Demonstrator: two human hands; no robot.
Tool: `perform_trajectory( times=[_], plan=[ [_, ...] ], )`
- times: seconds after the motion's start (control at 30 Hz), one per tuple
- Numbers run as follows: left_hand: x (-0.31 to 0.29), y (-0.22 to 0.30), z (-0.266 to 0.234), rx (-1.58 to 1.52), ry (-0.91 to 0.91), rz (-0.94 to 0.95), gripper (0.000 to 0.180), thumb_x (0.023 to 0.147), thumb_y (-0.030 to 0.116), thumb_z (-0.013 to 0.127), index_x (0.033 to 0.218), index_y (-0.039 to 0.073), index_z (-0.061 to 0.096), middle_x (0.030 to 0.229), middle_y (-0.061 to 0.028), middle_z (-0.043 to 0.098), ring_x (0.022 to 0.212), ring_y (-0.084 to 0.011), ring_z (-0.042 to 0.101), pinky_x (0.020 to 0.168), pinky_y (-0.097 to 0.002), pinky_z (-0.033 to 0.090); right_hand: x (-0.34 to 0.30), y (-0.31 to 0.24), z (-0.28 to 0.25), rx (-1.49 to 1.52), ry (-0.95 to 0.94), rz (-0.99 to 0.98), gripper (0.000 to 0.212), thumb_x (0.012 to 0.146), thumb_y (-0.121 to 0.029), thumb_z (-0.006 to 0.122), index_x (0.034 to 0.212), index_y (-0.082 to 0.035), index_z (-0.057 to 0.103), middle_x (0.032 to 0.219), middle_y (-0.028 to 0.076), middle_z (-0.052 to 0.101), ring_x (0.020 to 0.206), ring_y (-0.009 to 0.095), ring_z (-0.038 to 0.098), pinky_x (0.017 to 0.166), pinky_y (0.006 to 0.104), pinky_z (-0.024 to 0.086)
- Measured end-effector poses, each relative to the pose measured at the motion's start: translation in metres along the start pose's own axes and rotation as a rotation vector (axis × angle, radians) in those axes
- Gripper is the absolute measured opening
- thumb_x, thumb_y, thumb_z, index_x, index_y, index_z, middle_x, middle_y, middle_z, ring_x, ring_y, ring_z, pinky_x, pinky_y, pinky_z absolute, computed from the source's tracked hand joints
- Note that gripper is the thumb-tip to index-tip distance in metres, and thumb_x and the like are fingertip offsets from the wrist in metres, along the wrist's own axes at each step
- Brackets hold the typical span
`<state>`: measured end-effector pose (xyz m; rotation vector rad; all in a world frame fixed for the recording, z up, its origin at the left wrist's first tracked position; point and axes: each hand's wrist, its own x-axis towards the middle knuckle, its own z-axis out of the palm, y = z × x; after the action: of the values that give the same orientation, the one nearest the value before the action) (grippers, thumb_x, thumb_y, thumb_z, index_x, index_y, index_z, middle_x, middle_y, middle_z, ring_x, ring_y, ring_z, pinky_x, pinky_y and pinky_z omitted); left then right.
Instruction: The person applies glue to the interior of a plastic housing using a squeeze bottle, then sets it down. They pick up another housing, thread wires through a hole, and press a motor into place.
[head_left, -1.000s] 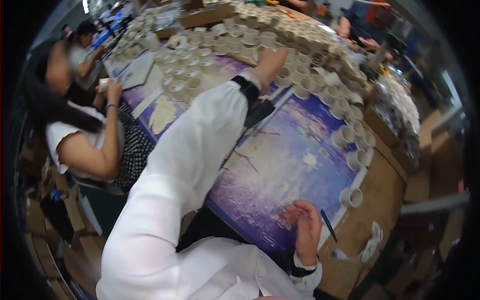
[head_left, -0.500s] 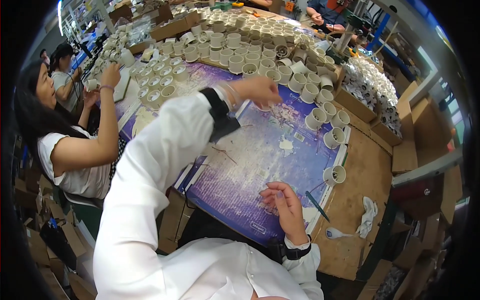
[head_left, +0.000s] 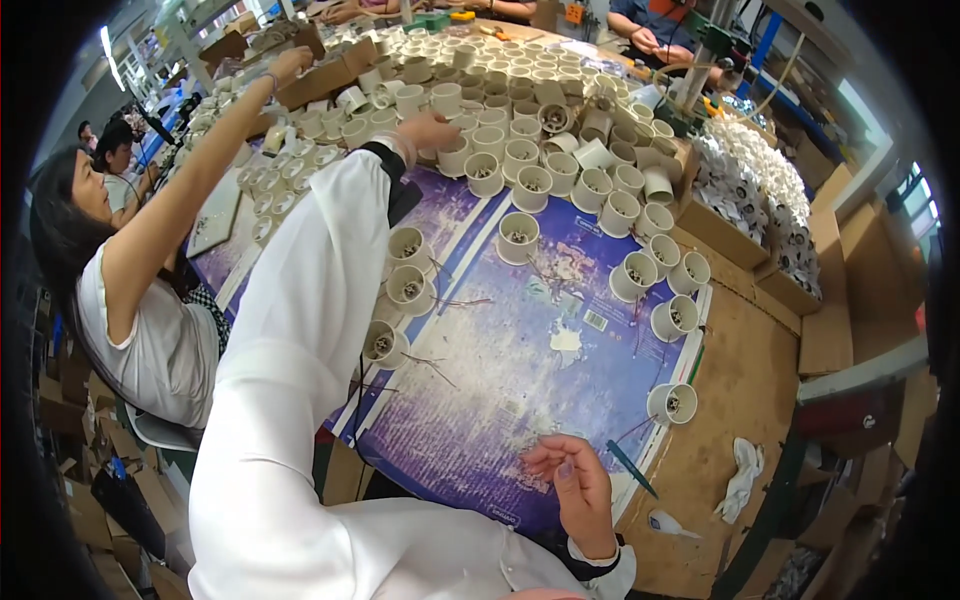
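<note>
My left hand (head_left: 428,132) reaches far across the table, its fingers curled down at the rim of a cream cup-shaped piece (head_left: 453,158) at the edge of the pile; the thumb is hidden. On the purple printed sheet (head_left: 470,400), another cream cup (head_left: 518,238) stands alone with small parts inside and thin wires trailing out. Three similar cups, one a wired cup (head_left: 408,288), sit beside my left sleeve. Close to my body, my right hand (head_left: 578,488) hovers over the sheet's near edge, empty, with fingers loosely bent and thumb apart. A teal pen-like tool (head_left: 632,468) lies beside it.
Many cups crowd the far side, and a cup row runs down the right, ending at a cup (head_left: 672,404). Cardboard trays (head_left: 720,235) hold white parts. A crumpled white cloth (head_left: 742,480) and small bottle (head_left: 670,522) lie right. A co-worker (head_left: 140,290) reaches across at left.
My left hand has moved left and away from the lone cup, which now stands uncovered on the sheet, to the pile. The co-worker's arm has stretched out toward the far boxes. My view has shifted.
</note>
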<state>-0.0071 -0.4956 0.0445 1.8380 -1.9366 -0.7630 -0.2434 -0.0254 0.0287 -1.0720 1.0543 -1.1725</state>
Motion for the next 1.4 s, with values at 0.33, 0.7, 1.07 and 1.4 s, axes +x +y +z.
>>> perform_trajectory(
  times=[0.33,0.7,1.07,1.4],
  plan=[
    [-0.017,0.023,0.02,-0.084,-0.109,-0.027,0.049,0.078,0.037,0.061,0.106,-0.004,0.06,0.099,-0.015,0.064,0.086,-0.0266,0.064,0.062,-0.0378,0.057,0.006,-0.001,0.001,-0.016,-0.019,0.051,0.031,0.098,-0.021,0.04,0.12,0.001,0.047,0.102,0.01,0.061,0.087,0.013,0.056,0.077,0.0248,0.043],
    [-0.105,0.072,0.055,-0.083,-0.436,0.274,0.046,0.084,0.034,0.059,0.109,-0.004,0.058,0.1,-0.0124,0.061,0.081,-0.0221,0.061,0.063,-0.0353,0.056,0.003,0.012,0.01,-0.067,-0.058,0.062,0.028,0.099,-0.019,0.041,0.119,-0.001,0.048,0.099,0.007,0.06,0.084,0.009,0.054,0.076,0.022,0.043],
    [-0.082,0.019,-0.032,0.152,-0.207,0.123,0.07,0.08,0.042,0.065,0.137,0.01,0.039,0.124,-0.0141,0.052,0.103,-0.0238,0.056,0.071,-0.0371,0.055,0.005,0.007,0.013,-0.092,-0.106,0.032,0.029,0.098,-0.021,0.044,0.118,0.0,0.049,0.1,0.007,0.061,0.086,0.01,0.055,0.076,0.0226,0.044],
    [-0.094,0.035,-0.001,0.463,-0.412,0.2,0.068,0.076,0.028,0.069,0.132,0.005,0.038,0.106,-0.0153,0.06,0.085,-0.024,0.066,0.06,-0.0321,0.058,0.001,0.013,0.011,-0.129,-0.101,0.06,0.03,0.096,-0.021,0.05,0.117,0.0,0.049,0.099,0.008,0.062,0.089,0.012,0.058,0.079,0.0252,0.046]
  ],
)
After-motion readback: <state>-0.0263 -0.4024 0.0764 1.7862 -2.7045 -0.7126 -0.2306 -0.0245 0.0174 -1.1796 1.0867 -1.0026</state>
